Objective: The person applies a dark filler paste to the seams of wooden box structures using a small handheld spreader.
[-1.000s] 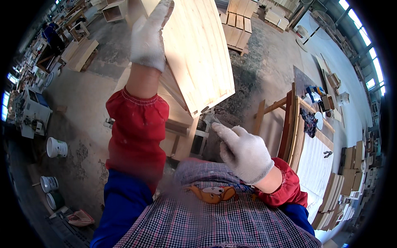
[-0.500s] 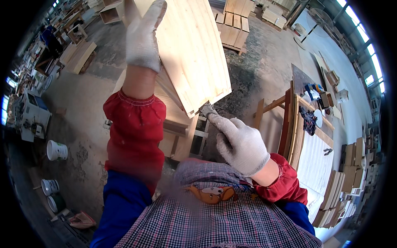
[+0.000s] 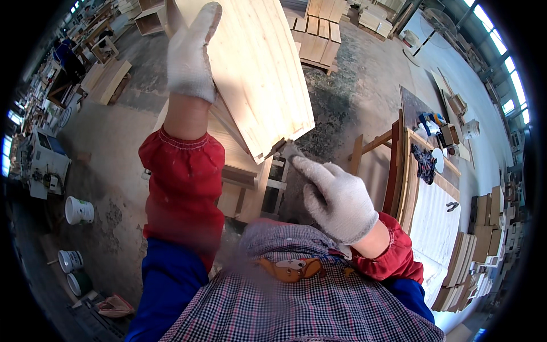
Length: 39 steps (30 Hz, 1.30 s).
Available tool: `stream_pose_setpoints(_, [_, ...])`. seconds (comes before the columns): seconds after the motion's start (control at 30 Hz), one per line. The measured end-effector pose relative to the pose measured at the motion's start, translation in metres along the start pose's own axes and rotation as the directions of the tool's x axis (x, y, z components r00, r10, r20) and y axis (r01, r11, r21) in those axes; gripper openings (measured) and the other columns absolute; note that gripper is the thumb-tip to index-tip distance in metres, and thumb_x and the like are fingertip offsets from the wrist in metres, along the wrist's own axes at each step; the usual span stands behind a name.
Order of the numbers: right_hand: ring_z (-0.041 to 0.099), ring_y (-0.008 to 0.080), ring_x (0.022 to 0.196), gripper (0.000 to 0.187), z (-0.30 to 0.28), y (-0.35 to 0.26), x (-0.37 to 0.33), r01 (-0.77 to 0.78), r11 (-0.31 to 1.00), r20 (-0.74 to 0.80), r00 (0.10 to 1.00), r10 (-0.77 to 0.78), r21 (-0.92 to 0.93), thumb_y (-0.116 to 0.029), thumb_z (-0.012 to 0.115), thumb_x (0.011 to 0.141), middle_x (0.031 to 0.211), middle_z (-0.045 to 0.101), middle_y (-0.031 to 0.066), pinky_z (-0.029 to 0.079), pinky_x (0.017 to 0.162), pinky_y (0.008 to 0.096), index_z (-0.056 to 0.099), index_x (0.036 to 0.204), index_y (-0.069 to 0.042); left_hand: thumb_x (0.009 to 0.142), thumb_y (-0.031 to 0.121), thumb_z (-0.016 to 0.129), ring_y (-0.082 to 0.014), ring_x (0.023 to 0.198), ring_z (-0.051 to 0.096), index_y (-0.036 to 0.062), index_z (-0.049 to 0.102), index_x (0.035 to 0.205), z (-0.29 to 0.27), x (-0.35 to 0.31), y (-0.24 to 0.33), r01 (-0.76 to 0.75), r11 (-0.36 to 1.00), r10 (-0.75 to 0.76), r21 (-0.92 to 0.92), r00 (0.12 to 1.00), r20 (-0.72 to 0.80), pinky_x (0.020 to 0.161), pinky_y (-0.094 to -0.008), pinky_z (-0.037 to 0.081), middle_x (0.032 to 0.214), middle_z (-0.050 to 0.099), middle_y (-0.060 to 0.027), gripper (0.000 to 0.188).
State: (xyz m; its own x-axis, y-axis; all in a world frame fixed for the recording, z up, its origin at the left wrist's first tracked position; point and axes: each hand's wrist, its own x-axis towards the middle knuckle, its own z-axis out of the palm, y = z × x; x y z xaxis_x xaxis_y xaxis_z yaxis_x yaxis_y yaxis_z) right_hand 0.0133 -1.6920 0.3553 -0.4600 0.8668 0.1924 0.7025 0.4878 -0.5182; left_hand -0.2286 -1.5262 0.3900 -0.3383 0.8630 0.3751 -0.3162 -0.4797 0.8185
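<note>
A pale wooden panel (image 3: pixel 262 74) tilts in front of me, resting over a wooden piece below. My left hand (image 3: pixel 194 54), in a white knitted glove, grips its left edge near the far end, the fingers partly hidden. Close to the panel's near edge is my right hand (image 3: pixel 339 199), also gloved, with its index finger extended and the other fingers curled. The grey-stained fingertip sits beside a thin dark piece (image 3: pixel 276 148) at that edge. Whether this is a small blade held in the fingers is unclear.
At right stands a workbench (image 3: pixel 433 211) with a white sheet, pliers (image 3: pixel 452 206) and a dark cloth. Stacked wooden boxes (image 3: pixel 319 43) lie beyond the panel. White buckets (image 3: pixel 79 210) stand on the floor at left. A fan (image 3: pixel 436 23) is at far right.
The panel and my left hand have shifted slightly left. My right hand has drawn a little right and down, away from the panel's edge, exposing the thin dark piece.
</note>
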Motion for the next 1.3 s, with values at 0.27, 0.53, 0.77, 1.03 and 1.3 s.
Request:
stream_pose_setpoints(0.27, [0.066,0.0349,0.071,0.047,0.002,0.01,-0.001,0.002,0.999,-0.052,0.999,0.001,0.054,-0.007,0.06,0.083,0.095,0.064,0.0173,0.055,0.064,0.0409,0.055,0.129,-0.01,0.099,0.031,0.053,-0.0217,0.134,0.045,-0.0051,0.037,0.145,0.0,0.0,0.002,0.01,1.0,-0.011,-0.004,1.0,-0.01,0.11,-0.0365,0.039,0.149,0.043,-0.0138,0.06])
stream_pose_setpoints(0.53, [0.067,0.0355,0.076,0.045,0.003,0.022,0.002,0.014,0.996,-0.072,0.997,-0.008,0.086,-0.005,0.06,0.082,0.097,0.066,0.0174,0.056,0.066,0.0406,0.057,0.126,-0.008,0.097,0.028,0.057,-0.02,0.121,0.053,-0.0051,0.046,0.135,0.015,-0.013,0.013,-0.004,0.998,0.007,-0.067,0.999,0.051,0.1,-0.0341,0.044,0.133,0.053,-0.0126,0.052])
stream_pose_setpoints(0.77, [0.064,0.0358,0.07,0.044,0.004,0.033,0.007,0.05,0.994,-0.14,0.99,-0.037,0.092,-0.005,0.061,0.082,0.087,0.064,0.017,0.053,0.063,0.0416,0.058,0.126,-0.007,0.097,0.025,0.058,-0.0184,0.111,0.061,-0.0047,0.052,0.13,0.02,-0.021,0.021,-0.002,0.997,0.007,-0.071,0.998,0.067,0.092,-0.0322,0.05,0.125,0.06,-0.0116,0.045])
stream_pose_setpoints(1.03, [0.065,0.0351,0.074,0.041,-0.001,0.039,0.011,0.03,0.992,-0.167,0.986,-0.008,0.125,-0.005,0.06,0.083,0.088,0.065,0.0173,0.053,0.066,0.0394,0.06,0.124,-0.006,0.102,0.032,0.045,-0.0226,0.143,0.033,-0.0058,0.025,0.15,0.028,-0.024,0.032,0.094,0.994,-0.098,0.06,0.992,0.076,0.114,-0.0385,0.033,0.156,0.031,-0.0156,0.064])
stream_pose_setpoints(1.3, [0.067,0.0361,0.084,0.042,-0.01,0.045,0.013,-0.014,0.988,-0.145,0.989,0.036,0.153,-0.002,0.058,0.082,0.096,0.066,0.0202,0.054,0.074,0.0382,0.061,0.123,-0.004,0.102,0.033,0.047,-0.0224,0.142,0.034,-0.0056,0.025,0.15,0.026,-0.019,0.027,0.069,0.996,-0.071,0.055,0.997,0.033,0.112,-0.038,0.036,0.156,0.03,-0.0148,0.066])
